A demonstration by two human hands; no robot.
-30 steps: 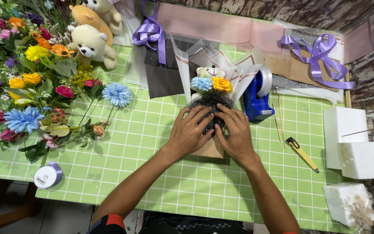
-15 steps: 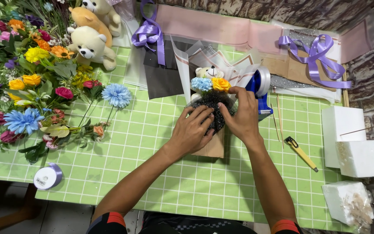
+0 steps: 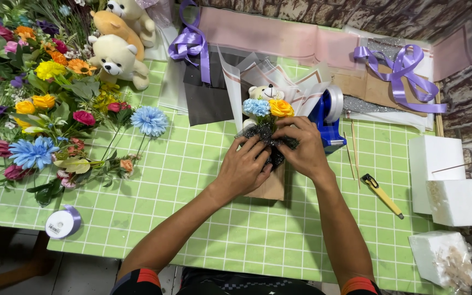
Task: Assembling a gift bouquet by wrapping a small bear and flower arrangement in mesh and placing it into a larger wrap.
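Bouquet (image 3: 266, 117) is steadied upright on the bench (image 3: 192, 180), its dark mesh pinched closed by left hand (image 3: 242, 169) and right hand (image 3: 301, 150).

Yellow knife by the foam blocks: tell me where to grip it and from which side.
Grip the knife around the middle of its slim yellow handle, coming from above. It lies flat and diagonal on the table, dark head toward the upper left, clear of the foam blocks, so probably nothing obstructs.
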